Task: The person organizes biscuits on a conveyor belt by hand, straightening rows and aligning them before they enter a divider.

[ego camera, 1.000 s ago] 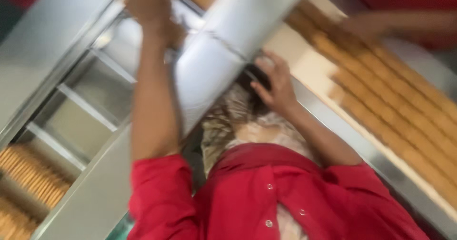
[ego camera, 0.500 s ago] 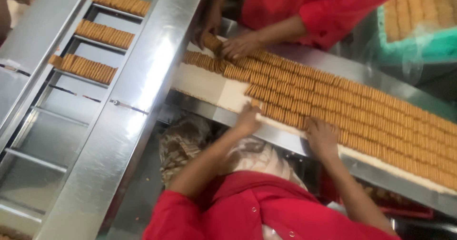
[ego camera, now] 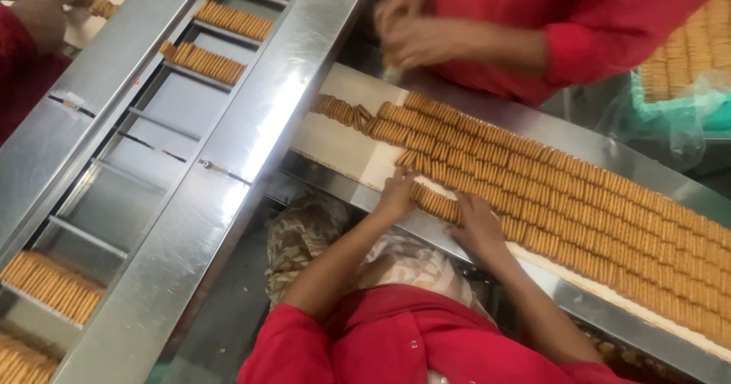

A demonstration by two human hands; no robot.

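Both hands bracket a short run of biscuits (ego camera: 438,203) in the nearest row on the white conveyor belt (ego camera: 335,136). Left hand (ego camera: 397,195) presses its fingers against the left end of the run; right hand (ego camera: 476,224) closes on the right end. Whether the run is lifted cannot be told; it appears to rest on the belt.

Progress, as a judgement: the run is gripped but not yet moved. Long biscuit rows (ego camera: 609,209) cover the belt to the right; these remain. In the steel feeder channel (ego camera: 167,125) on the left, about six pockets hold biscuit stacks (ego camera: 204,62); the middle pockets are unfilled.

Count: two own hands; a second person's two hands (ego camera: 415,37) far across the belt; a third person's hand (ego camera: 42,7) far left; one green crate (ego camera: 670,102) of biscuits.
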